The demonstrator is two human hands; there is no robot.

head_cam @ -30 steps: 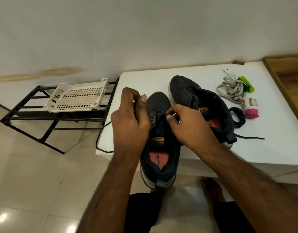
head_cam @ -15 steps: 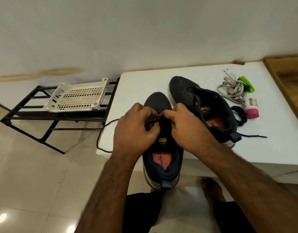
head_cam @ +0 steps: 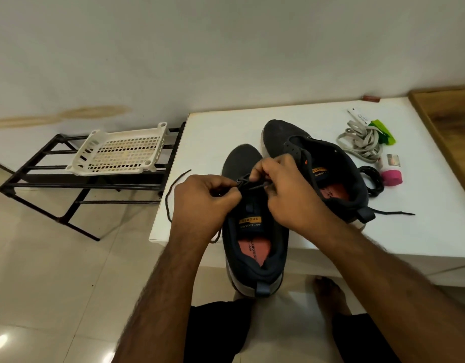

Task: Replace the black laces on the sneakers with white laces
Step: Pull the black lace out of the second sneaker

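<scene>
Two dark sneakers sit on a white table (head_cam: pixel 317 237). The near sneaker (head_cam: pixel 255 247) hangs over the front edge, heel toward me. My left hand (head_cam: pixel 202 200) and my right hand (head_cam: pixel 286 195) meet over its eyelets, each pinching its black lace (head_cam: pixel 248 185). One end of that lace trails off the table's left edge. The far sneaker (head_cam: pixel 328 176) has no lace in its eyelets. A removed black lace (head_cam: pixel 374 182) lies coiled to its right. A bundle of white laces (head_cam: pixel 362 144) lies at the back right.
A pink-capped small bottle (head_cam: pixel 391 174) and a green item (head_cam: pixel 383 132) lie beside the white laces. A black metal rack (head_cam: pixel 42 179) with a white plastic basket (head_cam: pixel 121 150) stands left of the table. A wooden surface (head_cam: pixel 451 132) borders the right. My bare foot (head_cam: pixel 331 294) is below.
My left hand came down from a raised pull to the eyelets. Both hands now pinch the lace close together and slightly farther forward on the shoe.
</scene>
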